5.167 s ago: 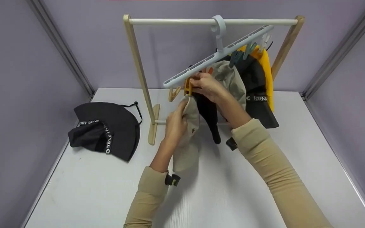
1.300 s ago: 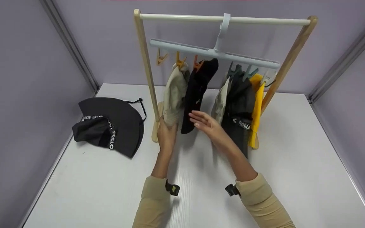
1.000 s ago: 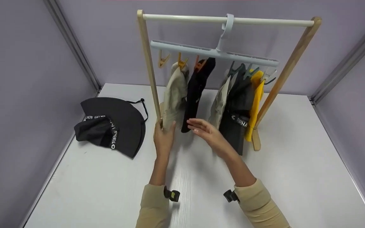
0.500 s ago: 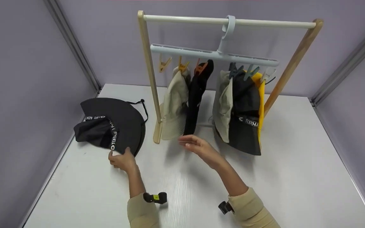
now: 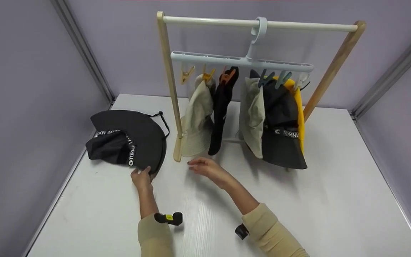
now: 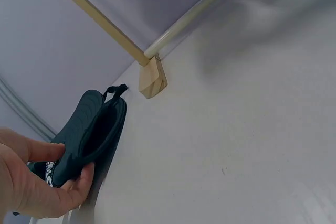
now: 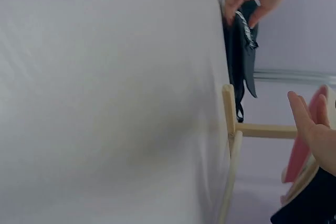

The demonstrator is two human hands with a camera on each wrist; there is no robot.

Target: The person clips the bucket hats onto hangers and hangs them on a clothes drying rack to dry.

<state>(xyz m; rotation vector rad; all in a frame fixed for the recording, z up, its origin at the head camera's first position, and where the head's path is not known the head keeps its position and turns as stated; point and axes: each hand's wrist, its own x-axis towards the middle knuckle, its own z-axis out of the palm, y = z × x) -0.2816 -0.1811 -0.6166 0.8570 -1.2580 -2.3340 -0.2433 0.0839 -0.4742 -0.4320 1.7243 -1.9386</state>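
At the left of the table lies a black wide-brimmed hat (image 5: 146, 130) with white lettering on its band and a cord at its back. My left hand (image 5: 143, 180) pinches the near edge of its brim, and the left wrist view shows the thumb (image 6: 47, 150) on one face and fingers on the other. My right hand (image 5: 211, 171) hovers over the table with fingers extended and nothing in them, in front of a hanging beige hat (image 5: 198, 117) and a black hat (image 5: 221, 114).
A wooden rack (image 5: 166, 64) with a white rail carries a pale blue hanger (image 5: 209, 57). From its clips also hang a beige hat (image 5: 253, 110), a black lettered hat (image 5: 284, 150) and a yellow one (image 5: 301, 125). The leftmost clip (image 5: 186, 75) holds nothing.
My left hand has left the hanging beige hat, moved down-left and taken the black hat's brim. My right hand has come away from the clips, down and left. The hanger has swung round.
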